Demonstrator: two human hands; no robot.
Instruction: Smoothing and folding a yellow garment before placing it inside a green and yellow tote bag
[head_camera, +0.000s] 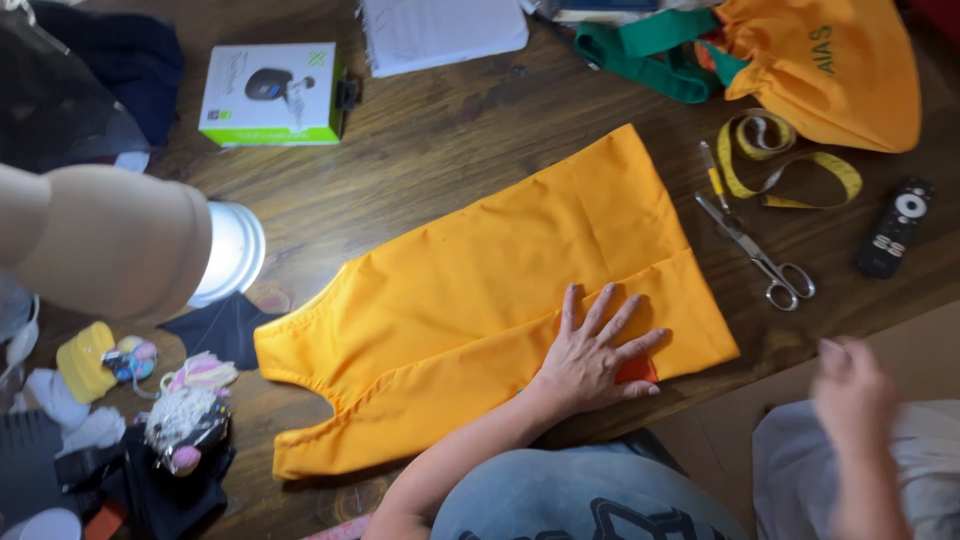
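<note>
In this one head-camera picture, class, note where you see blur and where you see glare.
Head view: the right hand at lower right is smeared by motion blur; the left hand, flat on the orange fabric, is sharp; the white lamp glares, blown out; the scissors are crisp.

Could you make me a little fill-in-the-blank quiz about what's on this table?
1. The left hand lies flat on a folded cloth whose colour is ____.
2. The cutting tool to the right of the cloth, on the table, is a pair of ____.
3. The yellow measuring tape lies between the scissors and an orange ____.
4. The black remote lies to the ____ of the scissors.

Missing words: orange; scissors; bag; right
</note>
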